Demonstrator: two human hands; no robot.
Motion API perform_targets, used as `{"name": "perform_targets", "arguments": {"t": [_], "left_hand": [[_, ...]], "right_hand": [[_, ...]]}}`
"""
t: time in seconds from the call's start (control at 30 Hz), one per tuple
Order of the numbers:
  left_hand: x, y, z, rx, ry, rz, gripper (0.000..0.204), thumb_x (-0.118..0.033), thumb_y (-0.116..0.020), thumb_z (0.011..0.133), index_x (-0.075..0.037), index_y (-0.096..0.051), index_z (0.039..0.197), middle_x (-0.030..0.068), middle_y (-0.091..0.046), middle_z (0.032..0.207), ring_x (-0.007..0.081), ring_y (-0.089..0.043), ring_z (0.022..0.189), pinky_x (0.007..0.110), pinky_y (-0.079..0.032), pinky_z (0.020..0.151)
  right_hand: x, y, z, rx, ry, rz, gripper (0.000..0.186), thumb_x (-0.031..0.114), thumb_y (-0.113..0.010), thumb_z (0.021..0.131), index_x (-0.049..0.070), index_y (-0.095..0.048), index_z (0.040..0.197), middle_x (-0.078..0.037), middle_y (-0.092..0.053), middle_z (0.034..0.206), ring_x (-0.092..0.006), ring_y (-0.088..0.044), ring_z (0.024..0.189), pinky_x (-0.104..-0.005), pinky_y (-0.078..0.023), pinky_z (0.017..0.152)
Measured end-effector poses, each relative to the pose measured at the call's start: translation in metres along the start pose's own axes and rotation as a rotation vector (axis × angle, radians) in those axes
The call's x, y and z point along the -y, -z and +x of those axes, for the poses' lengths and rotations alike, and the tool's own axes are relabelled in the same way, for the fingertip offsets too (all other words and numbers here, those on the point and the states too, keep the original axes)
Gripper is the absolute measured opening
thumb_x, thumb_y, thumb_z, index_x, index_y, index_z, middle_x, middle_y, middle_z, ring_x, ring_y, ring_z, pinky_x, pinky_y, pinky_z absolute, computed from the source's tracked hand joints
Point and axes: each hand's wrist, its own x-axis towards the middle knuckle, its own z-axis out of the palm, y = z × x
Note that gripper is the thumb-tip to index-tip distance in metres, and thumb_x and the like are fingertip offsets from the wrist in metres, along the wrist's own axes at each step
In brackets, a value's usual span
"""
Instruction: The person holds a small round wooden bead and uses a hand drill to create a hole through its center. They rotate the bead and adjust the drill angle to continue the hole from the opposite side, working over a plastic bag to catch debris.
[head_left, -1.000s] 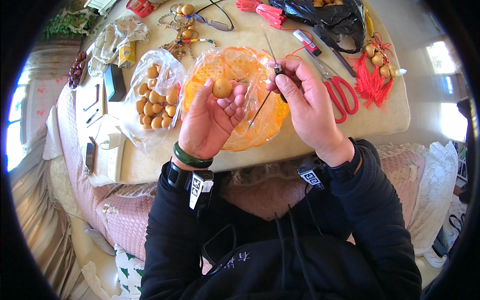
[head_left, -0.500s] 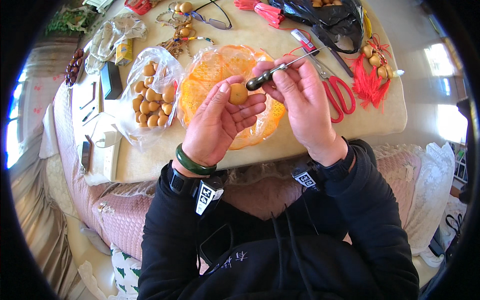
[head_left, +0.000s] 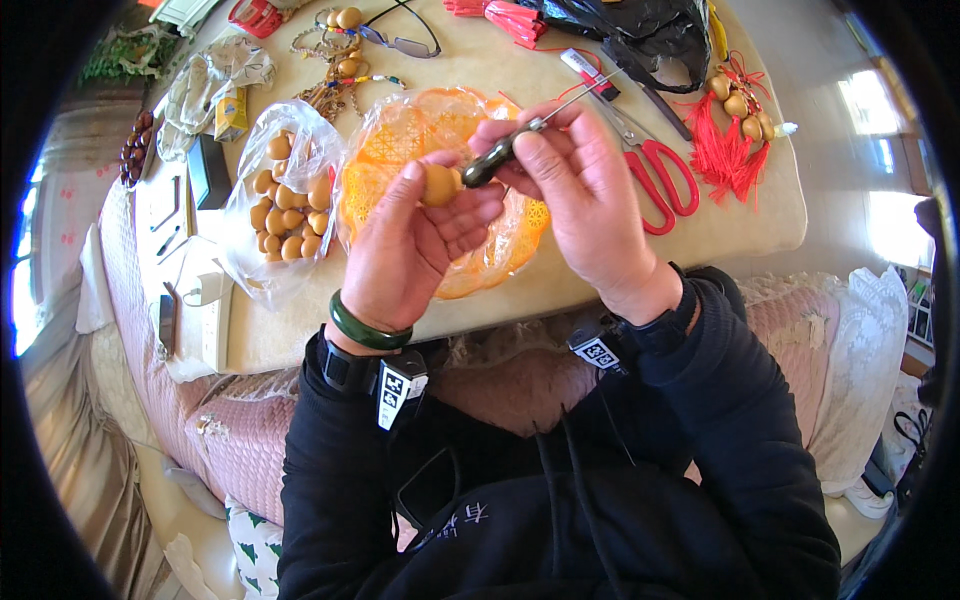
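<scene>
Thumb and fingers of my left hand are curled about a small round tan gourd. A green bangle circles that wrist. Pinched in my right hand is an awl; its dark rounded handle points at the gourd and its thin metal shaft slants away to the upper right. The handle's end is very close to the gourd; I cannot tell whether they touch. Both hands hover over an orange openwork basket covered with clear plastic, partly hidden by them.
On the left lies a clear plastic bag of several tan gourds. Red-handled scissors rest right of my right hand, near gourds with red tassels. Eyeglasses, bead strings and a black bag lie farther back.
The whole view has shifted, so the table's things sit a little farther left. The gourd looks turned in my left hand. My right hand keeps the awl at nearly the same slant.
</scene>
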Motion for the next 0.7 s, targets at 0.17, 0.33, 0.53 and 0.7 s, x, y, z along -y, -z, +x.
{"name": "perform_targets", "arguments": {"t": [0.17,0.33,0.53,0.7], "left_hand": [[-0.01,0.006,-0.001,-0.126,-0.196,-0.04,0.043,-0.039,-0.038,0.108,-0.008,-0.047,0.136,0.0224,-0.063,0.127,0.0286,-0.064,0.116,0.039,-0.052,0.096],[-0.006,0.005,0.002,-0.241,-0.363,0.006,0.038,-0.033,-0.042,0.108,-0.007,-0.049,0.136,0.0198,-0.064,0.122,0.0268,-0.065,0.108,0.036,-0.052,0.093],[-0.006,0.005,0.001,-0.262,-0.359,0.024,0.039,-0.032,-0.045,0.107,-0.009,-0.048,0.138,0.0168,-0.064,0.123,0.0241,-0.064,0.109,0.038,-0.051,0.095],[-0.005,0.002,0.001,-0.271,-0.37,0.077,0.038,-0.031,-0.044,0.107,-0.008,-0.048,0.137,0.0171,-0.064,0.122,0.025,-0.065,0.109,0.037,-0.052,0.094]], "right_hand": [[0.01,0.003,-0.002,0.055,-0.13,-0.264,0.022,0.007,-0.051,0.104,-0.001,-0.051,0.124,-0.009,-0.068,0.097,-0.0118,-0.063,0.079,-0.0251,-0.053,0.074],[0.005,-0.004,-0.012,0.288,0.213,-0.742,0.023,0.001,-0.062,0.094,0.0,-0.066,0.116,-0.014,-0.067,0.088,-0.0197,-0.065,0.073,-0.0302,-0.052,0.067],[0.004,-0.004,-0.015,0.31,0.218,-0.831,0.028,-0.002,-0.066,0.091,0.001,-0.068,0.118,-0.013,-0.067,0.087,-0.0205,-0.065,0.075,-0.0293,-0.051,0.069],[0.002,-0.005,-0.015,0.291,0.253,-0.839,0.027,-0.002,-0.066,0.09,0.002,-0.069,0.117,-0.011,-0.064,0.083,-0.019,-0.062,0.07,-0.0291,-0.05,0.065]]}}
